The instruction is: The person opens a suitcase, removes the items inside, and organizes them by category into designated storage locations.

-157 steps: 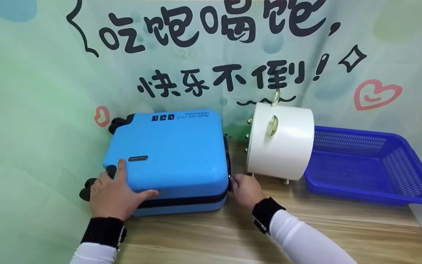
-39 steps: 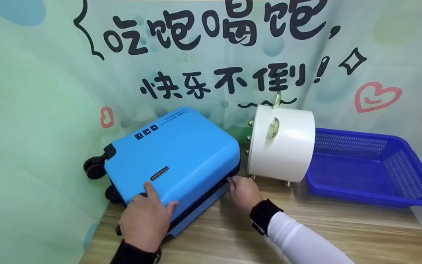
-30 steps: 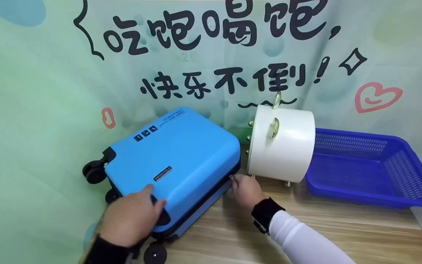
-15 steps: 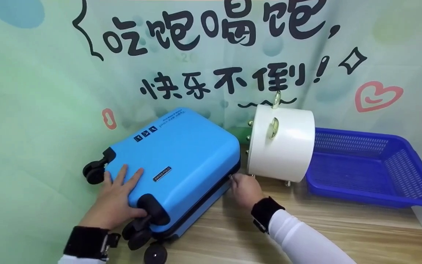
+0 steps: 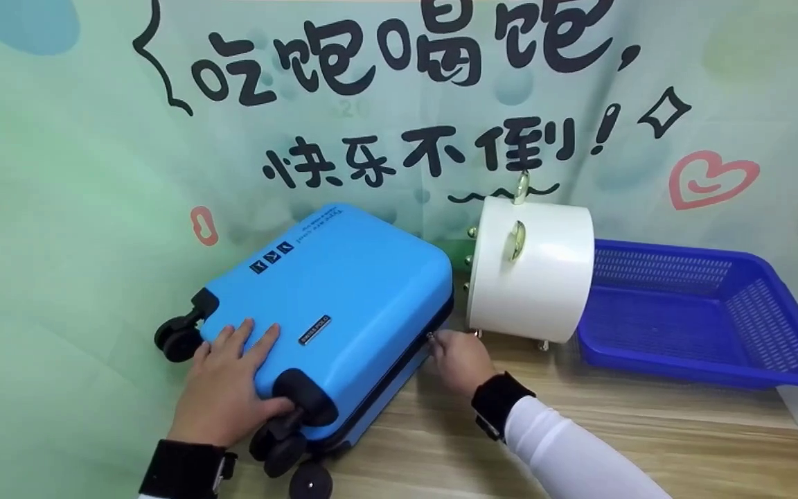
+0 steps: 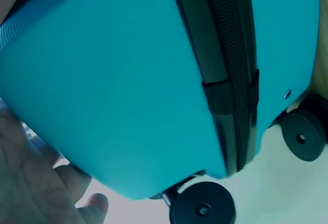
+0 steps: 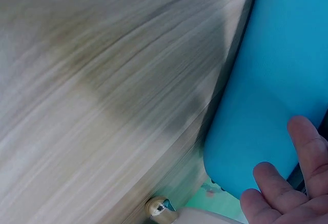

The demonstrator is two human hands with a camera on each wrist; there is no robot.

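Note:
A blue hard-shell suitcase [image 5: 343,291] lies flat on the wooden table, angled so its wheeled end faces front left. My left hand [image 5: 222,388] rests on that end with fingers spread on the shell and thumb by the black corner guard [image 5: 305,396]. At the black zipper seam [image 5: 392,371], near the suitcase's right corner, my right hand [image 5: 465,360] pinches a small metal zipper pull [image 5: 431,336]. The left wrist view shows the zipper [image 6: 228,34] with its teeth meeting along the visible stretch. In the right wrist view, curled fingers [image 7: 307,152] lie against the blue side.
A white pot-like container [image 5: 534,270] with gold handles lies on its side right of the suitcase, close to my right hand. Beside it stands a blue plastic basket [image 5: 676,371]. A printed cloth [image 5: 59,242] hangs behind and at the left. Black wheels [image 5: 310,479] jut out front left.
The suitcase has turned, its wheeled end swinging toward the front. My left hand has shifted from the front side to the wheeled end. My right hand stays at the zipper pull.

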